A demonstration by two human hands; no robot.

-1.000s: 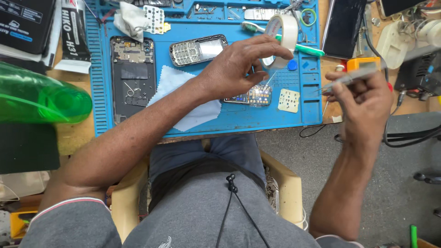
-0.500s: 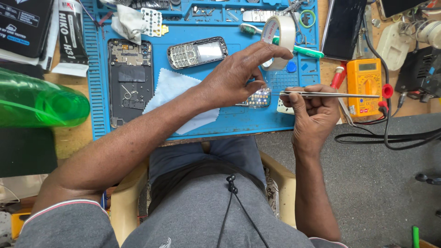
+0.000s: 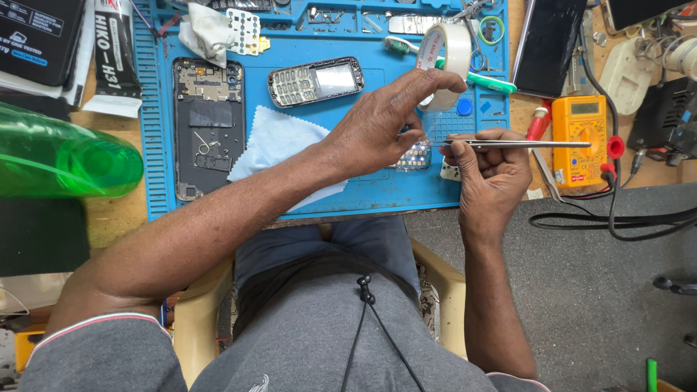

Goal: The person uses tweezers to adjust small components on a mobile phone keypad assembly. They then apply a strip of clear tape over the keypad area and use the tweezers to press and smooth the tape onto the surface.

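The person's left hand (image 3: pixel 381 123) reaches across a blue repair mat (image 3: pixel 363 192) on the worktop, fingers spread and curved, the forefinger stretched up to touch a roll of clear tape (image 3: pixel 449 62) that stands on edge near the mat's far side. Under that palm lies a small keypad board (image 3: pixel 415 156) with rows of pale contacts, mostly covered; the thumb seems to press on it, though the hand hides the contact. The right hand (image 3: pixel 494 178) is just beside it, fingers pressed together around a pair of steel tweezers (image 3: pixel 523 144) held level, the tips pointing left toward the board and very near it.

A light blue cloth (image 3: pixel 272 141) lies under the left wrist. Farther left on the mat sits an opened phone body (image 3: pixel 207 127), and above the cloth a button phone front (image 3: pixel 316 81). An orange multimeter (image 3: pixel 579 138) rests off the mat to the right, a green bottle (image 3: pixel 65 163) lies at the left.
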